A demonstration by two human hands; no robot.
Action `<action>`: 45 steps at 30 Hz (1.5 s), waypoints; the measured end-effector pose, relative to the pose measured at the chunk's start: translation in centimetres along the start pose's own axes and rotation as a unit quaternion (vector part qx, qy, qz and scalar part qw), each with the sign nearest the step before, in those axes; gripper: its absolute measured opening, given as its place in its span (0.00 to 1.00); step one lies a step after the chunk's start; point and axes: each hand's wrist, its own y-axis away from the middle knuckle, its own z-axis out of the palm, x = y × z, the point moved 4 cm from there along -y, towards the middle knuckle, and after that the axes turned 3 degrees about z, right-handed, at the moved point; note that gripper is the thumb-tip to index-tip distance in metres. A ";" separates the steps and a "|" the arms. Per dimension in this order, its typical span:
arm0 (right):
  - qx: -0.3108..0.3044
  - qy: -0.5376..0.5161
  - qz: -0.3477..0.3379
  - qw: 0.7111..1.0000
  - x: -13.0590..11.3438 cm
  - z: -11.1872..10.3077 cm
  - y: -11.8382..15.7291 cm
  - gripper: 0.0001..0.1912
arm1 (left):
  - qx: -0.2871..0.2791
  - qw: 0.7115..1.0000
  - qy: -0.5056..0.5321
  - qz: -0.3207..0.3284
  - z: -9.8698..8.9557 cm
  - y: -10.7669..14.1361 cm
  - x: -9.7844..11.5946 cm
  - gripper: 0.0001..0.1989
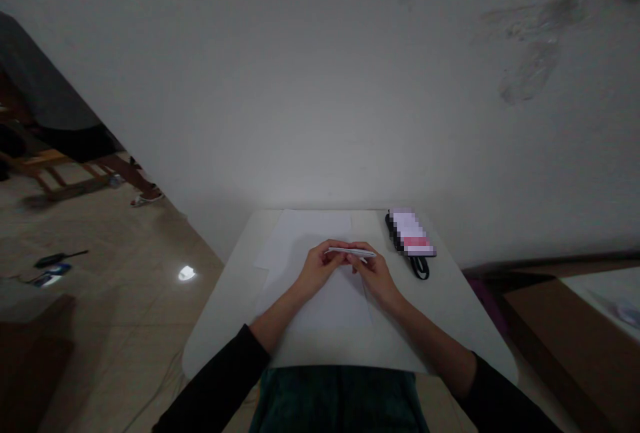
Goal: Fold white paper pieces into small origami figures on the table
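Both of my hands meet above the middle of a white table (405, 333). Between them is a thin, narrow piece of folded white paper (353, 252), seen nearly edge-on. My left hand (320, 265) is closed on its left end, fingers behind and thumb in front. My right hand (373, 271) pinches the right part in the same way. Beneath the hands, white paper sheets (320, 309) lie flat on the table, one overlapping another. The fingertips behind the folded paper are partly hidden.
At the table's back right lies a phone (413, 233), its screen blurred out, with a coiled black cable (420, 267) beside it. A wall (320, 86) rises behind the table. To the left, a person (70, 106) stands near a wooden bench (55, 169).
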 end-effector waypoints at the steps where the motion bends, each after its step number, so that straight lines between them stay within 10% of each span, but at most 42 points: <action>1: 0.001 0.012 -0.002 1.000 0.1 -0.1 -0.1 0.22 | -0.005 1.000 0.009 -0.007 0.0 0.0 0.0 0.19; 16: -0.120 -0.067 0.110 0.984 -0.4 -0.1 0.0 0.24 | -0.016 0.995 0.026 -0.090 -0.6 -0.2 -0.6 0.21; 35: -0.134 -0.024 0.054 0.989 -1.0 -0.2 -0.3 0.24 | -0.092 0.984 0.115 -0.103 0.6 0.3 0.1 0.20; 45: -0.132 0.183 -0.086 0.970 -0.9 0.2 0.8 0.20 | -0.132 0.979 0.038 -0.151 0.5 0.7 -1.0 0.30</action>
